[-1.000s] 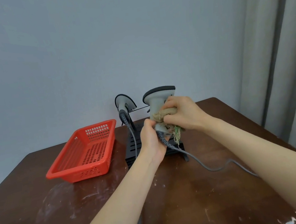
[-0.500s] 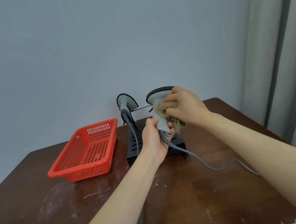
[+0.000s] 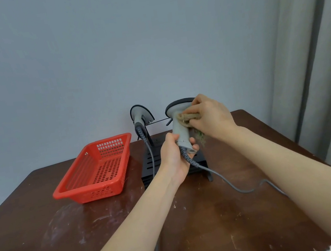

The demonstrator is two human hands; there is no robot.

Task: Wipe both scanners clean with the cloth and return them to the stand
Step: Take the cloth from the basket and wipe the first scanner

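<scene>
No legible text, label, brand or number on held scanner (image 3: 181, 133), racked scanner (image 3: 140, 115), stand (image 3: 146, 171), basket (image 3: 80, 190) or table (image 3: 216, 214).

table (image 3: 218, 225): scuffed glossy wood | basket (image 3: 96, 185): red plastic | cloth (image 3: 189, 118): frayed fabric

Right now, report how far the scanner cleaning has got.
Done: nothing certain; one scanner hangs on the stand, wiped or not I cannot tell. In hand: left hand grips the second scanner by its handle, right hand presses the cloth under its head. Left: return it to the stand.
</scene>
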